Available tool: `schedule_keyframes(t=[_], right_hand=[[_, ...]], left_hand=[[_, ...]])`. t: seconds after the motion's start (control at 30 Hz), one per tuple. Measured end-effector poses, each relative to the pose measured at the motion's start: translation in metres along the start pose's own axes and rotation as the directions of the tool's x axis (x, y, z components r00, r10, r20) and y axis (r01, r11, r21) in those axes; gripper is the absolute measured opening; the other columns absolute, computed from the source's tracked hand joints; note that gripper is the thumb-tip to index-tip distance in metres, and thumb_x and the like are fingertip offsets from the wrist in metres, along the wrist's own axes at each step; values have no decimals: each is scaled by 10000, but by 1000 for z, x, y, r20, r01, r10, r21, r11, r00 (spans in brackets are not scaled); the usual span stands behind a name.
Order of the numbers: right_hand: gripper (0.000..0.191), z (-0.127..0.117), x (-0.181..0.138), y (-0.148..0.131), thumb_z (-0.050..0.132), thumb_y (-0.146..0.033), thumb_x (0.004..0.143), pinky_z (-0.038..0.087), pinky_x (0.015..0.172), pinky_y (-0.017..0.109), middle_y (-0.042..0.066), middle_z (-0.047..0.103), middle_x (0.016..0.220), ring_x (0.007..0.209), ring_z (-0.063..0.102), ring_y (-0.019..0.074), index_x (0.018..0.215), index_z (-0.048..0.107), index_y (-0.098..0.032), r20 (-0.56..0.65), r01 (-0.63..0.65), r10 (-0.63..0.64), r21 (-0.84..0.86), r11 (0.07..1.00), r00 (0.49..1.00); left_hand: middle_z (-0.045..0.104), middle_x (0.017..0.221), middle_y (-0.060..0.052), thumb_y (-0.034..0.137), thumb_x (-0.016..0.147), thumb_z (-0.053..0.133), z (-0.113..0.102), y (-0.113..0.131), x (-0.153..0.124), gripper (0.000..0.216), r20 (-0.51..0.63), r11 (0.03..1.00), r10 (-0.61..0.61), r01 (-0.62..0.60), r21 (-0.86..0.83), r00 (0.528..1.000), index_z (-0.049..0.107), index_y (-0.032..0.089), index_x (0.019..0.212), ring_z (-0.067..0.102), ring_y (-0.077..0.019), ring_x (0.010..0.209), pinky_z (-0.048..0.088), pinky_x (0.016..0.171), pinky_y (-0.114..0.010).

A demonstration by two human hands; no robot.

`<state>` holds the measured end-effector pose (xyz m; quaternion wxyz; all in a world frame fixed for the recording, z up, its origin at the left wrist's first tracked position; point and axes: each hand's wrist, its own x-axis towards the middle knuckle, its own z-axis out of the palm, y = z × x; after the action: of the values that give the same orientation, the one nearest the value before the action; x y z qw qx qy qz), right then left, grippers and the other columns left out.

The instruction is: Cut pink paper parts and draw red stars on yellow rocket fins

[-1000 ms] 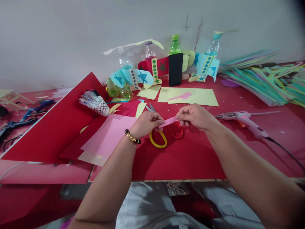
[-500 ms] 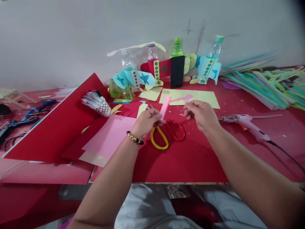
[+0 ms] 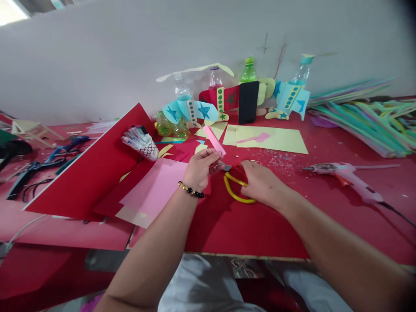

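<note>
My left hand (image 3: 200, 170) is shut on a pink paper strip (image 3: 214, 140), which sticks up and away from the fingers. My right hand (image 3: 260, 184) is closed over the red handle of a pair of scissors (image 3: 235, 190), and that handle is mostly hidden. The yellow handle loop shows below my fingers. The short metal blades (image 3: 225, 166) point left, close to my left hand's fingertips. The scissors sit low over the red table top (image 3: 247, 227).
A pink sheet (image 3: 152, 193) and a large red card (image 3: 91, 169) lie left. Ahead lies a yellow sheet (image 3: 266, 141) with a pink cutout, before paper-and-bottle crafts (image 3: 195, 110). A hot glue gun (image 3: 344, 173) lies right, near paper shreds (image 3: 276, 159) and a pile of coloured strips (image 3: 364, 125).
My right hand has come down and closed on the scissors, which have turned with their blades toward my left hand. The pink strip stays in my left hand, tilted differently. The view has shifted slightly.
</note>
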<state>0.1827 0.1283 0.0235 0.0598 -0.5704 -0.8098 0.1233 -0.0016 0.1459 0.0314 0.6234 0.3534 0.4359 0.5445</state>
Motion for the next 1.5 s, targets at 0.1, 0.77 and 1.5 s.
schedule_keyframes(t=[0.1,0.77,1.5], right_hand=[[376,-5,3,13,649,-163,655,409,680,319,147,664,1027,923,638,290,1020,559,-166,33,-43,44,-14,999,998],[469,-3,-9,19,536,-632,848,365,533,243,31,536,923,607,398,90,1058,551,-213,128,-52,-287,965,259,949],[514,-5,-16,19,508,-691,827,309,553,248,13,462,894,630,324,98,1078,517,-242,230,-72,-318,895,441,920]], left_hand=[[611,673,38,247,626,821,1,2,-1,257,-10,1000,-1,1,-24,1000,617,140,740,556,-56,581,550,612,-223],[634,717,19,244,656,784,-5,22,-8,226,-99,973,158,-172,-154,982,591,148,724,563,-67,601,554,633,-244],[619,681,0,205,650,773,-2,27,-13,185,-164,963,196,-221,-152,967,613,133,710,543,-81,591,551,586,-256]])
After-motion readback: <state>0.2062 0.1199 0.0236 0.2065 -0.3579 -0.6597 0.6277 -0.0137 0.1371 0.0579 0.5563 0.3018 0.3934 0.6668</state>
